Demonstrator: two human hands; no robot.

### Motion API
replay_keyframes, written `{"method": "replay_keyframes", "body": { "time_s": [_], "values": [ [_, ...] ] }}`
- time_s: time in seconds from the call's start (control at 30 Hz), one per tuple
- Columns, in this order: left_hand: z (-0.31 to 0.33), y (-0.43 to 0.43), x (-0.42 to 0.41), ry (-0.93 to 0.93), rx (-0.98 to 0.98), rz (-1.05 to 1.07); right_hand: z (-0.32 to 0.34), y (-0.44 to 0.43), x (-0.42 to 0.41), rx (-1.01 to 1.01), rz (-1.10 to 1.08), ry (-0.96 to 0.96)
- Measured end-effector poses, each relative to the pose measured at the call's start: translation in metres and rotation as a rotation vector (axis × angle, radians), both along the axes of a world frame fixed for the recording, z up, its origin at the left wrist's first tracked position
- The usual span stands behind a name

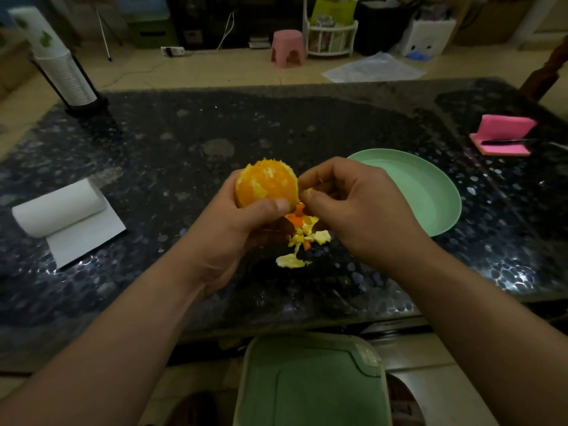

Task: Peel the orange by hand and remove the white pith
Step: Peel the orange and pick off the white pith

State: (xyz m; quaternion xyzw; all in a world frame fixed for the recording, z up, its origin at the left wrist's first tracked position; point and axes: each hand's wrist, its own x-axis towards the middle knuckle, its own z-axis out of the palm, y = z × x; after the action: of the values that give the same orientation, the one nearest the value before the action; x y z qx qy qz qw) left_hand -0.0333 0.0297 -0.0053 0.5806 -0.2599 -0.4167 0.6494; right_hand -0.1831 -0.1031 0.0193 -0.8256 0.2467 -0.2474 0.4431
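Both hands meet above the dark surface [184,142]. The left hand [233,219] grips the mostly peeled orange [266,182], thumb across its near side. The right hand [353,204] pinches a scrap of pith [308,192] at the fruit's right edge. Peel scraps [307,238] lie on the surface beneath, near a green plate [430,192].

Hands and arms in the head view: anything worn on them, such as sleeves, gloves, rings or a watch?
Nothing worn shows. The left hand and right hand are bare: no gloves, rings or wrist watch. The left forearm and right forearm are also bare, with no sleeve in view.
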Motion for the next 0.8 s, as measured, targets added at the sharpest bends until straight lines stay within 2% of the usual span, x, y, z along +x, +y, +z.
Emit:
{"method": "replay_keyframes", "body": {
  "time_s": [0.23,0.43,0.53,0.67,0.8],
  "values": [
    [0.002,0.005,0.002,0.351,-0.04,-0.095,-0.004,-0.002,0.004,0.182,-0.015,-0.029],
    [-0.001,0.001,0.002,0.508,-0.007,-0.007,-0.017,-0.002,0.012,-0.093,-0.101,0.218],
    [0.0,-0.001,0.001,0.575,-0.036,0.039,-0.016,0.0,0.013,-0.208,-0.11,0.191],
    [-0.001,-0.003,-0.002,0.518,-0.075,0.067,-0.01,0.01,0.013,-0.119,-0.062,0.049],
    [0.0,-0.005,-0.009,0.386,-0.037,0.076,-0.011,0.014,0.012,-0.204,-0.081,0.063]
  ]
}}
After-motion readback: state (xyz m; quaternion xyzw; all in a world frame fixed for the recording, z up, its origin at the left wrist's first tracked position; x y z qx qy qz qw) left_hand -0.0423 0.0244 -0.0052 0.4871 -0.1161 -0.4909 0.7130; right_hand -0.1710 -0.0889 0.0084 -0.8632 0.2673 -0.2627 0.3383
